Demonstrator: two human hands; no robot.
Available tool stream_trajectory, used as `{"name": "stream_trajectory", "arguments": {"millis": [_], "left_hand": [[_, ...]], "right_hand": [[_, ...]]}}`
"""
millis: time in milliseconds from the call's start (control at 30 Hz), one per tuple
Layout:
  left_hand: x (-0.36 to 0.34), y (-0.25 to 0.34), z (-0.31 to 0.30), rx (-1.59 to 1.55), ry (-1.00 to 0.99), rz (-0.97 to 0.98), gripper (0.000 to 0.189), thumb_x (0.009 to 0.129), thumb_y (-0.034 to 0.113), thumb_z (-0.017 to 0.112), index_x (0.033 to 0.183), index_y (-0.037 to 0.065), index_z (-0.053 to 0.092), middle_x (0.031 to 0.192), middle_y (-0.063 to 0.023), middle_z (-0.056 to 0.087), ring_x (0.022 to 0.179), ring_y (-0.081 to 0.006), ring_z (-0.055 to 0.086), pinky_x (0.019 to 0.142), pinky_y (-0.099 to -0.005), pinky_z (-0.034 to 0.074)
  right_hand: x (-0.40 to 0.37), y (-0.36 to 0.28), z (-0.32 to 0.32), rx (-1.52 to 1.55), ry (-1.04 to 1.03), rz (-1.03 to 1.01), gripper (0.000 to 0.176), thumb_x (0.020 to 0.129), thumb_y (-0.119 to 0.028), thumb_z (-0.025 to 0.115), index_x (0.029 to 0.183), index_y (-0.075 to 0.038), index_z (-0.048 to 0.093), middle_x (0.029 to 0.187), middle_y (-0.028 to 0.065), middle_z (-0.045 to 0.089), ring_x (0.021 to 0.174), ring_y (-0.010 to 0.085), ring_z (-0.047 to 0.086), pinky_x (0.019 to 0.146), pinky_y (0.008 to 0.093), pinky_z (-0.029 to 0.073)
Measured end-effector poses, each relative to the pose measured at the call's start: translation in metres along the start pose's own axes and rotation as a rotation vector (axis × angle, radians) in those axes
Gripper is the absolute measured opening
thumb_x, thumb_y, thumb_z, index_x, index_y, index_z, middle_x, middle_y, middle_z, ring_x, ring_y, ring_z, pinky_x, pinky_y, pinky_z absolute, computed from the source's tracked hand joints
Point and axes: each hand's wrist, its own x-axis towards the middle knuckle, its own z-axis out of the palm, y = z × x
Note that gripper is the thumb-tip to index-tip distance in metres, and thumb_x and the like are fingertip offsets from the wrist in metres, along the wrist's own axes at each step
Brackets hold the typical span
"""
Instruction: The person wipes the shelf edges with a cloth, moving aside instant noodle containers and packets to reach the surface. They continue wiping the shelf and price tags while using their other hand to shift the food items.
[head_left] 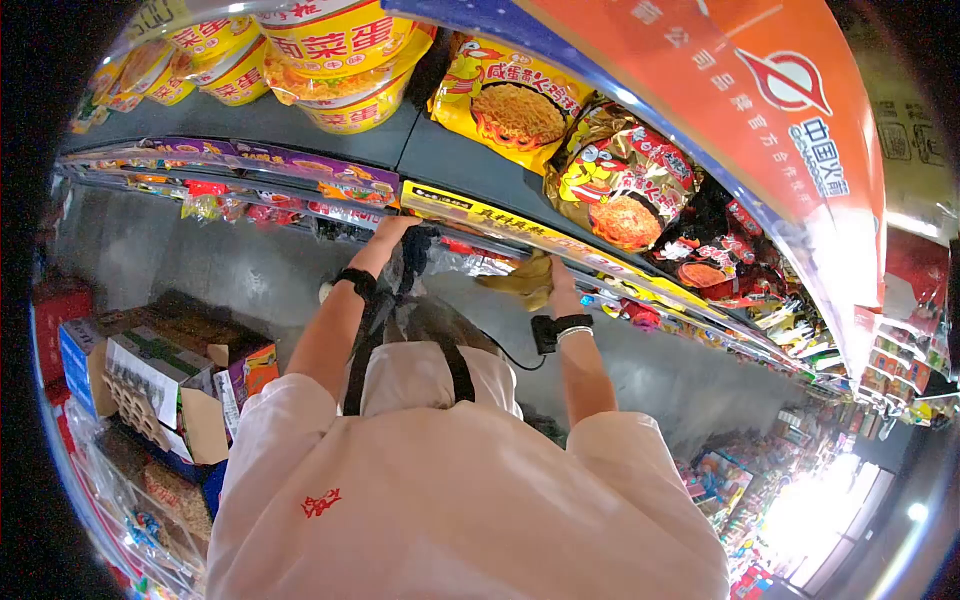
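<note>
My left hand (392, 232) reaches to the shelf's front edge, just under the yellow price strip (480, 215); dark cloth or plastic hangs beside it, and its fingers are mostly hidden. My right hand (562, 283) is closed on a crumpled olive-yellow cloth (527, 280) below the same strip. Above, on the dark shelf (460, 160), lie a yellow noodle packet (515, 105) and a brown-gold noodle packet (625, 185). Yellow noodle tubs (345, 100) stand stacked at the upper left.
Open cardboard boxes (165, 375) stand on the left, with bagged goods (140, 490) below them. An orange sign panel (760, 110) hangs at the upper right. Lower shelves with small colourful packets run beneath the strip. A thin black cable loops near my right wrist.
</note>
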Motion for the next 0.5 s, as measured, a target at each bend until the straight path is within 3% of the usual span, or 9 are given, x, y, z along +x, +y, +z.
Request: {"name": "stream_trajectory", "arguments": {"millis": [33, 100, 133, 233, 267, 333, 367, 433, 500], "left_hand": [[0.001, 0.000, -0.001, 0.040, -0.043, 0.020, 0.046, 0.070, 0.032, 0.064, 0.102, -0.001, 0.057, 0.096, -0.0143, 0.061, 0.092, -0.0269, 0.056, 0.077, -0.0348, 0.041], [-0.003, 0.002, 0.000, 0.019, -0.031, 0.061, 0.046, 0.070, 0.032, 0.064, 0.101, -0.001, 0.057, 0.095, -0.0135, 0.061, 0.092, -0.0262, 0.056, 0.076, -0.0349, 0.041], [-0.004, 0.003, 0.000, -0.006, -0.019, 0.103, 0.045, 0.071, 0.032, 0.064, 0.101, -0.001, 0.057, 0.095, -0.0128, 0.061, 0.092, -0.0256, 0.056, 0.076, -0.0349, 0.041], [-0.005, 0.008, -0.001, 0.135, 0.040, -0.001, 0.043, 0.071, 0.029, 0.064, 0.101, -0.001, 0.057, 0.096, -0.0127, 0.061, 0.092, -0.0259, 0.056, 0.075, -0.0351, 0.041], [-0.006, 0.008, 0.000, 0.138, 0.035, -0.001, 0.043, 0.071, 0.029, 0.064, 0.101, -0.001, 0.057, 0.096, -0.0127, 0.061, 0.092, -0.0259, 0.056, 0.075, -0.0351, 0.041], [-0.016, 0.021, 0.000, 0.000, 0.014, 0.054, 0.043, 0.071, 0.028, 0.065, 0.102, -0.001, 0.056, 0.099, -0.0123, 0.061, 0.091, -0.0242, 0.056, 0.075, -0.0345, 0.041], [-0.035, 0.045, 0.000, 0.002, 0.008, 0.055, 0.043, 0.071, 0.028, 0.065, 0.102, -0.001, 0.056, 0.099, -0.0123, 0.061, 0.091, -0.0242, 0.056, 0.075, -0.0345, 0.041], [-0.078, 0.101, 0.002, 0.033, 0.111, -0.125, 0.044, 0.071, 0.027, 0.065, 0.103, -0.002, 0.055, 0.101, -0.0116, 0.060, 0.091, -0.0232, 0.054, 0.077, -0.0335, 0.040], [-0.029, 0.037, -0.004, 0.012, 0.024, -0.044, 0.047, 0.071, 0.029, 0.065, 0.106, -0.001, 0.054, 0.104, -0.0110, 0.058, 0.094, -0.0231, 0.053, 0.078, -0.0331, 0.038]], "right_hand": [[0.009, 0.003, -0.014, 0.002, 0.000, 0.002, 0.043, 0.078, -0.038, 0.057, 0.106, -0.005, 0.051, 0.101, 0.0100, 0.057, 0.089, 0.0248, 0.057, 0.076, 0.0399, 0.048], [0.025, 0.009, -0.038, -0.011, -0.052, -0.046, 0.067, 0.072, -0.051, 0.060, 0.114, 0.000, 0.048, 0.104, 0.0102, 0.056, 0.096, 0.0223, 0.052, 0.079, 0.0345, 0.043], [0.010, -0.003, -0.048, 0.155, -0.036, -0.002, 0.040, 0.079, -0.035, 0.058, 0.104, -0.004, 0.052, 0.098, 0.0107, 0.059, 0.084, 0.0254, 0.059, 0.071, 0.0394, 0.050], [-0.005, -0.015, -0.057, 0.141, 0.100, -0.028, 0.055, 0.072, -0.046, 0.064, 0.102, -0.001, 0.054, 0.094, 0.0099, 0.059, 0.076, 0.0234, 0.060, 0.061, 0.0338, 0.048], [-0.011, -0.017, -0.059, 0.111, 0.224, -0.082, 0.049, 0.074, -0.042, 0.064, 0.100, -0.002, 0.055, 0.092, 0.0097, 0.059, 0.071, 0.0237, 0.060, 0.057, 0.0337, 0.048], [-0.040, -0.033, -0.048, 0.039, 0.264, -0.086, 0.047, 0.075, -0.040, 0.063, 0.100, -0.001, 0.054, 0.091, 0.0094, 0.059, 0.070, 0.0231, 0.059, 0.057, 0.0342, 0.048], [-0.055, -0.041, -0.040, -0.035, 0.300, -0.091, 0.046, 0.076, -0.039, 0.062, 0.100, -0.001, 0.053, 0.091, 0.0091, 0.059, 0.070, 0.0226, 0.059, 0.057, 0.0347, 0.048], [-0.089, -0.052, -0.003, 0.152, 0.343, -0.060, 0.046, 0.077, -0.039, 0.062, 0.103, -0.002, 0.052, 0.090, 0.0070, 0.060, 0.068, 0.0219, 0.057, 0.058, 0.0353, 0.047], [-0.117, -0.060, 0.027, 0.105, 0.270, 0.042, 0.045, 0.078, -0.041, 0.059, 0.106, -0.006, 0.053, 0.097, 0.0072, 0.058, 0.080, 0.0230, 0.056, 0.065, 0.0372, 0.047]]}}
